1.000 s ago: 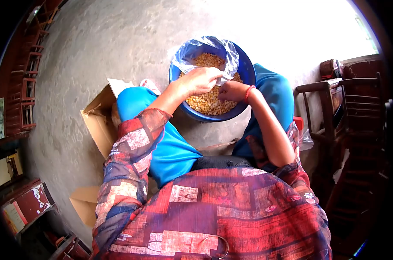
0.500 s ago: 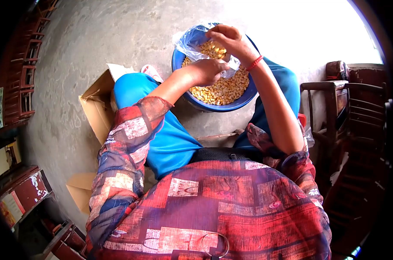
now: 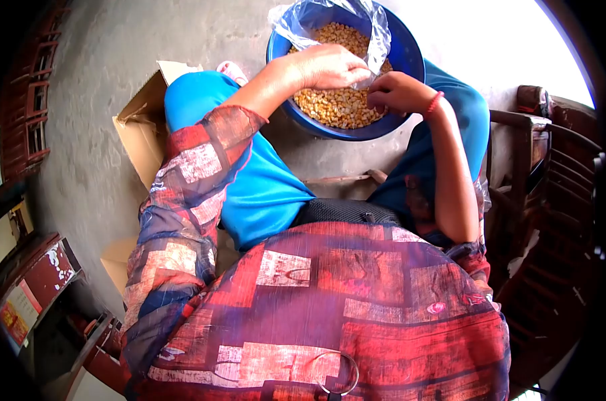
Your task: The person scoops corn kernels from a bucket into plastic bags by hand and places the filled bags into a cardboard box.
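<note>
A blue basin (image 3: 415, 50) on the floor between my knees holds loose corn kernels (image 3: 336, 110). A clear plastic bag (image 3: 381, 37) lies with its mouth open inside the basin, with more kernels in it. My left hand (image 3: 326, 67) pinches the near edge of the bag between thumb and fingers. Just right of it, my right hand (image 3: 402, 92), with a red band at the wrist, is low over the loose kernels near the basin's right side. Its fingers are curled down, and whatever is in them is hidden.
An open cardboard box (image 3: 139, 144) stands beside my left knee. Dark wooden chairs (image 3: 530, 174) are on the right, and wooden furniture (image 3: 49, 281) lines the left. A stick (image 3: 343, 179) lies on the floor between my legs.
My right hand has gone from above the bag's opening down to the loose kernels at the basin's right. My left hand still grips the bag. The view has shifted, so the basin appears higher.
</note>
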